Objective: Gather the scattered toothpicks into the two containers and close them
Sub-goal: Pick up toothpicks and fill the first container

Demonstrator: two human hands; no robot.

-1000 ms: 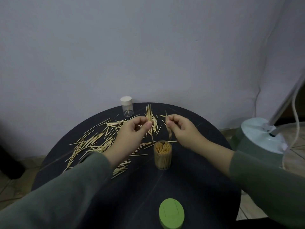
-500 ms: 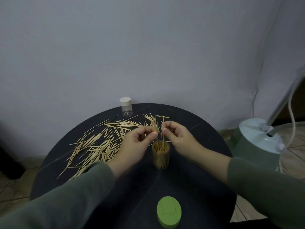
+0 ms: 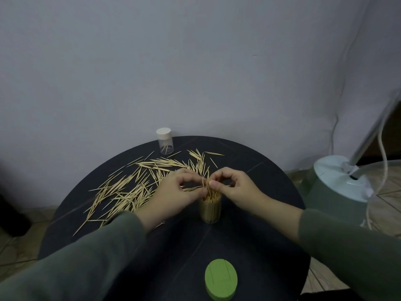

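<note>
An open clear container (image 3: pixel 210 210), packed with toothpicks, stands upright in the middle of the round black table (image 3: pixel 249 235). My left hand (image 3: pixel 175 197) and my right hand (image 3: pixel 235 189) meet just above its mouth. Each pinches a few toothpicks (image 3: pixel 206 181) held upright with their lower ends in the container. Many scattered toothpicks (image 3: pixel 130 190) lie across the table's left and far side. A second small clear container (image 3: pixel 165 143) with a white cap on stands at the far edge, a few toothpicks inside. A green oval lid (image 3: pixel 221 281) lies at the near edge.
A pale green fan base (image 3: pixel 338 181) with a metal pole and a white cord stands on the floor right of the table. A grey wall rises right behind the table. A dark object (image 3: pixel 10 213) sits on the floor at the left.
Both hands came toward me from the far toothpick pile to the open container's mouth, bringing pinched toothpicks. The toothpicks now stand upright in the container's top.
</note>
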